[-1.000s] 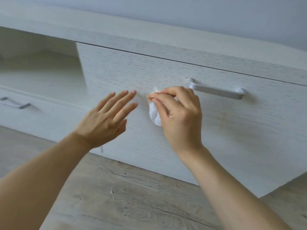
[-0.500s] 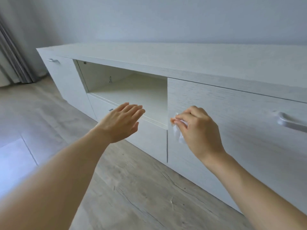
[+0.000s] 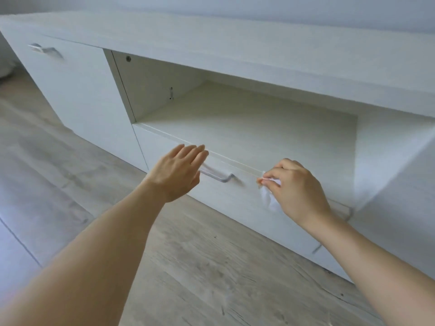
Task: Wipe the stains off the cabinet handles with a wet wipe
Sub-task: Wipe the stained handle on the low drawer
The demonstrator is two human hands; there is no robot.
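Pinching a crumpled wipe between thumb and fingertips, the right hand sits right of centre, against the drawer front below the open shelf. Left hand at centre, fingers straight and together, holding nothing, covering the left end of the drawer handle (contact unclear). Wipe is just right of that handle, apart from it. Another handle on the door in the upper left. Third handle partly hidden behind the right wrist. Wood floor along the bottom.

A crumpled white wet wipe hangs just right of the drawer's silver bar handle
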